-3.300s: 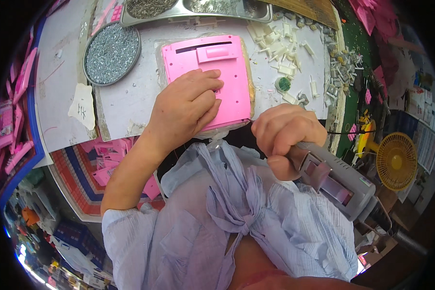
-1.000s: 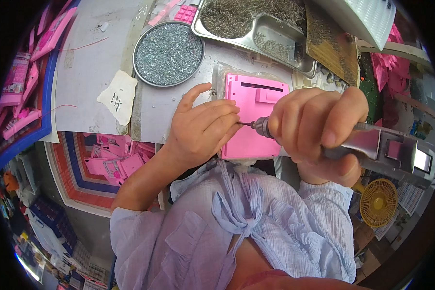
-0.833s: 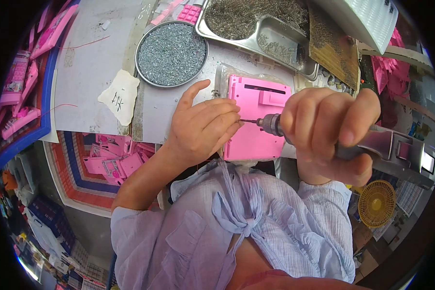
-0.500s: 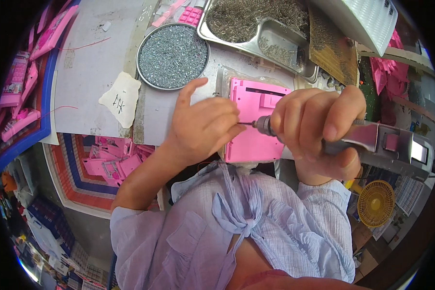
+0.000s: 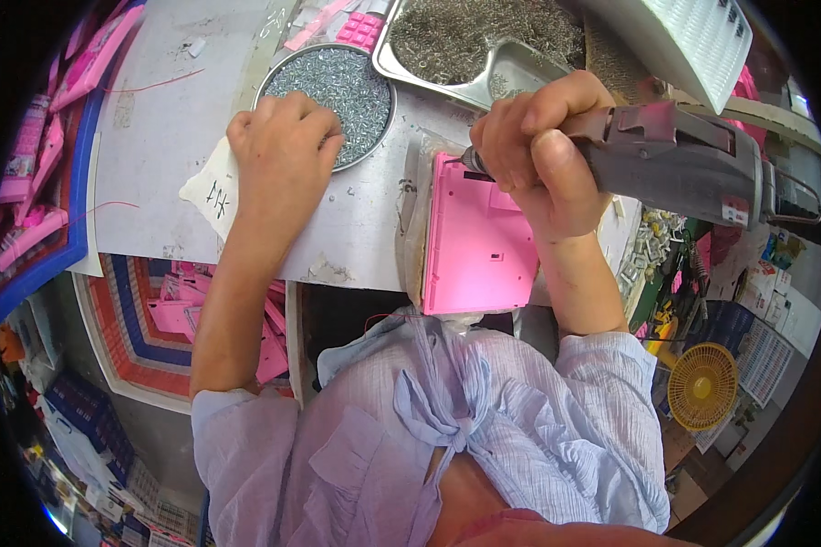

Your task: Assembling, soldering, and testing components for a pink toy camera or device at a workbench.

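In my right hand [image 5: 547, 150] is a grey electric screwdriver [image 5: 675, 159], its tip down at the upper left corner of a pink plastic casing [image 5: 479, 255]. The casing lies flat on a pad wrapped in clear plastic, close to the table's front edge. My left hand [image 5: 281, 164] reaches over the near left side of a round metal dish full of small silver screws [image 5: 360, 82]. Its fingers curl down onto the screws; the fingertips are hidden, so what they pinch does not show.
A steel tray [image 5: 483, 41] of small metal parts stands behind the casing. Beside my left wrist lies a torn white card [image 5: 212, 193]. Pink parts [image 5: 178, 310] fill a striped bin below the table; more lie in a blue-edged tray [image 5: 89, 201] at left. A yellow fan [image 5: 702, 385] is at lower right.
My left hand has left the casing and moved left and away from me to the screw dish. The screwdriver in my right hand has moved up to the casing's far left corner.
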Demonstrator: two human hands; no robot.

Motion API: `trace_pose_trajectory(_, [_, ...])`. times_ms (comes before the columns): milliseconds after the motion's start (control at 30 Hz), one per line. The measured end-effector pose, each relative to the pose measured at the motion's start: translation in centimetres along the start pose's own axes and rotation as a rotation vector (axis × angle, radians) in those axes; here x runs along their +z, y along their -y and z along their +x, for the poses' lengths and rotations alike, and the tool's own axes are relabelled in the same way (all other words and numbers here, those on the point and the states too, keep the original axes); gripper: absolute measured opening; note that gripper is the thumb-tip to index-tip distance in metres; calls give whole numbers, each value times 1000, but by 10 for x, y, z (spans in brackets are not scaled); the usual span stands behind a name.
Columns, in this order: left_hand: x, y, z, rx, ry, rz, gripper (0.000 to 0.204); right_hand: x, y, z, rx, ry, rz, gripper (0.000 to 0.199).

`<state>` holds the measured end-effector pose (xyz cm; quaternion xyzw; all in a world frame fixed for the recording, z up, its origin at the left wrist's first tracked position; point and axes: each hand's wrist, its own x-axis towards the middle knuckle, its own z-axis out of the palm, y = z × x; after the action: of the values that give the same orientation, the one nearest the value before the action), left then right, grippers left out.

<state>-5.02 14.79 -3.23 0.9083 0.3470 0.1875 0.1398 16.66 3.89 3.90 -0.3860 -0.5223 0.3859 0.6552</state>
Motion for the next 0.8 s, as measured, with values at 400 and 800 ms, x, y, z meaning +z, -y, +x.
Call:
trace_pose_trajectory(400, [9, -7, 10, 90, -93, 10, 9, 12, 12, -3, -37, -4, 52, 22])
trace_pose_trajectory(800, [13, 4, 15, 140, -170, 92, 18, 16, 1, -22, -44, 56, -132, 24])
